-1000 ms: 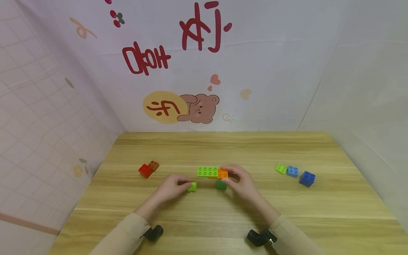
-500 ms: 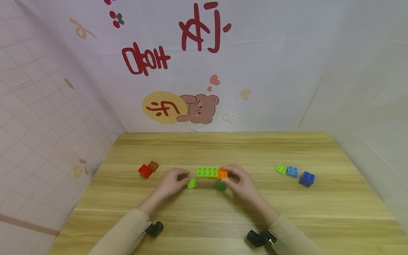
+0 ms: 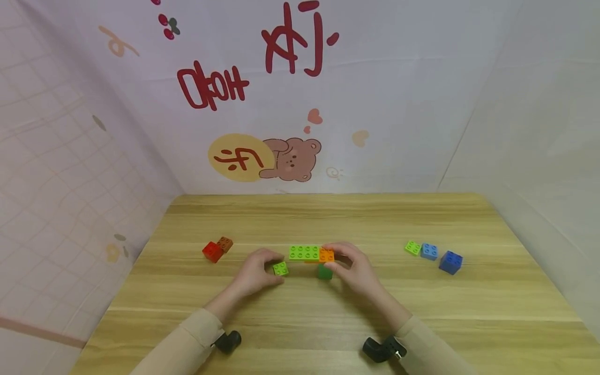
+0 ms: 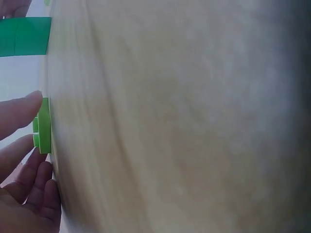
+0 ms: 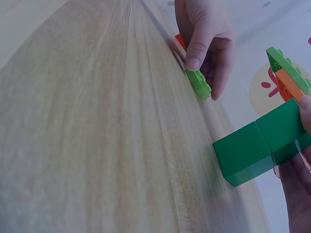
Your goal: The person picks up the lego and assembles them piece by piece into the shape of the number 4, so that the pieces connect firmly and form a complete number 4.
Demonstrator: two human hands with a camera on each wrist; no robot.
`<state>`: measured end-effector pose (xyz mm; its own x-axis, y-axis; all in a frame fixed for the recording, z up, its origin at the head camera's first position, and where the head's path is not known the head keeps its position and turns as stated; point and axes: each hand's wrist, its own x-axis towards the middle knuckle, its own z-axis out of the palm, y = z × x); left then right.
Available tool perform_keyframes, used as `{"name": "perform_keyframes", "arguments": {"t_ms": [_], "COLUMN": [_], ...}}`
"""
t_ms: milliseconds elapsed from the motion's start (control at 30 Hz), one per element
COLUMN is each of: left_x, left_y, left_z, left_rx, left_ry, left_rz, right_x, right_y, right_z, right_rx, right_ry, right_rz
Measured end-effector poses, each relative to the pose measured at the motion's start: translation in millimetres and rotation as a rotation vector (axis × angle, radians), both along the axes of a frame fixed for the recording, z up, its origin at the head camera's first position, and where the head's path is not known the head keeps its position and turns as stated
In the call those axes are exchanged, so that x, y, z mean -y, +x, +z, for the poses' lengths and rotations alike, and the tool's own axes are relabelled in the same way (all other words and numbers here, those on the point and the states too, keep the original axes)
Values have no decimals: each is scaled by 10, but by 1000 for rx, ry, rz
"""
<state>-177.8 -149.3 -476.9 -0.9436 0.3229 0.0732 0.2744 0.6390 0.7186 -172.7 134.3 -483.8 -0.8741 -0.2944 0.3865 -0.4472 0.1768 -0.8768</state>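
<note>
My left hand (image 3: 255,272) is spread around a small lime toy brick (image 3: 280,269) on the table, thumb on its near side and fingers on its far side. In the head view small gaps show beside the brick. My right hand (image 3: 353,265) grips the upper right of a stack of toy bricks. Two dark green bricks (image 5: 243,145) form its column. Orange bricks (image 3: 326,254) sit above them, and a long lime brick (image 3: 303,253) juts out to the left on top. The right fingers partly hide the column. Whether its base touches the table I cannot tell.
On the wooden table (image 3: 300,323), a red brick (image 3: 213,252) and a brown brick (image 3: 225,244) lie at the left. A lime brick (image 3: 412,248), a light blue brick (image 3: 429,251) and a dark blue brick (image 3: 451,262) lie at the right. Printed cloth (image 3: 398,104) hangs behind.
My left hand was pinching the small lime brick on its side, then let it go. The brick now lies studs up with the hand spread wider around it. The right hand keeps its grip.
</note>
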Motion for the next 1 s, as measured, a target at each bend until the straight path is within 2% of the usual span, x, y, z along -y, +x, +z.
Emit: {"name": "perform_keyframes", "arguments": {"t_ms": [200,633,800,1000], "left_x": [11,59,63,28], "left_y": [-31,-49,-50,-33], "left_z": [-30,-71,-65,-13], "left_rx": [-26,-45,-38,8], "left_ry": [-45,-28,-47,-39], "left_rz": [-34,-51,-53,-65], "right_x": [-2,6,6,3], "right_y": [-3,-12,-5,5], "right_z": [1,3,9,16], "right_rx": [-2,-1,5,33], "right_ry": [0,4,5,4], "right_rz": [-3,2,5,6]}}
